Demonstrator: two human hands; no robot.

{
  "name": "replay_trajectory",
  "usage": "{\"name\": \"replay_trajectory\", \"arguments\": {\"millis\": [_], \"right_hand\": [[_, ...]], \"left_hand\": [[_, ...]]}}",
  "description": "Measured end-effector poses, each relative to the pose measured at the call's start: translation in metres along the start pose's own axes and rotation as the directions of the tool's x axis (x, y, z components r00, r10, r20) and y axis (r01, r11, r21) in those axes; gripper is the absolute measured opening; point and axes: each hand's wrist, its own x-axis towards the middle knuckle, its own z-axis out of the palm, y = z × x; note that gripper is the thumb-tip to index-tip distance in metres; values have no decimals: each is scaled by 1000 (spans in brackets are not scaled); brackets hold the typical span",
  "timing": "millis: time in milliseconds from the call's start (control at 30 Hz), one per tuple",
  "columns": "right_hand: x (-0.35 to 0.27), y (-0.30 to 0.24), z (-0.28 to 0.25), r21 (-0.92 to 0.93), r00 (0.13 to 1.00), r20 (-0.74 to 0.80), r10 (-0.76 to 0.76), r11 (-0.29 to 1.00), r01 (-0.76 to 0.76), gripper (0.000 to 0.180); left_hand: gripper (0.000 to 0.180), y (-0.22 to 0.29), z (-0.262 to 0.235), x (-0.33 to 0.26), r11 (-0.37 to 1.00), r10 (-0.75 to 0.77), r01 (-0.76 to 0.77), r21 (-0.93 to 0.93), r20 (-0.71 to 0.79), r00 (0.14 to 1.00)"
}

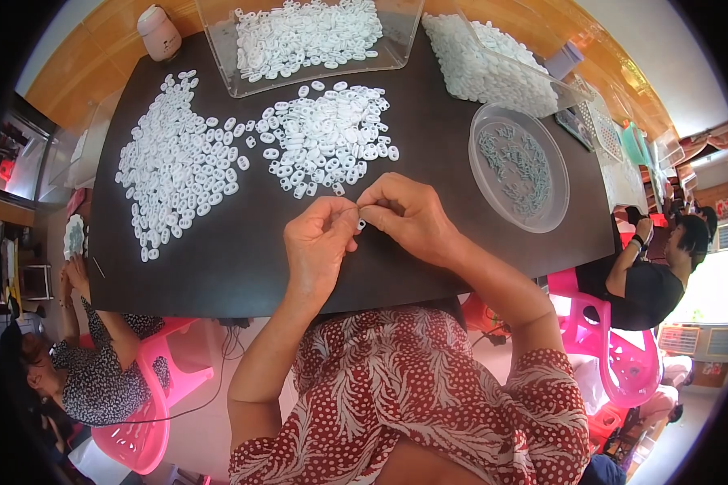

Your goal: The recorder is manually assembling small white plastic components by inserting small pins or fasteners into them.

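Head view: both hands meet over the near middle of the dark surface. The left hand and the right hand each pinch with thumb and forefinger, and their fingertips touch at a single small white oval piece held between them, just above the surface. Each grip is narrow and closed on that piece; neither hand is nearer. The piece's long axis is too small to tell. The nearest pile of white oval pieces lies just beyond the fingertips, a wider pile farther left. A round clear dish of greyish parts stands well to the right.
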Motion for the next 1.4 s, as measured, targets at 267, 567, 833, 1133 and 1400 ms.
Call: {"name": "replay_trajectory", "arguments": {"millis": [267,567,833,1133,1400], "right_hand": [[-6,12,0,257,982,-45,183,952,-166,12],[-14,14,1,187,969,8,245,952,-242,11],[-14,15,5,204,981,-44,191,962,-179,12],[-18,-7,5,236,980,85,179,952,-194,8],[-17,-9,11,221,995,22,94,970,-97,8]], "left_hand": [[11,-11,-5,-8,998,17,-23,-66,-89,996],[9,-4,-8,-11,989,-20,14,-146,-35,999],[13,-11,-12,-13,985,-13,4,-174,-47,999],[15,-10,-11,-19,973,3,-14,-229,-49,999],[14,-9,-8,-24,986,37,-42,-162,-34,999]]}}
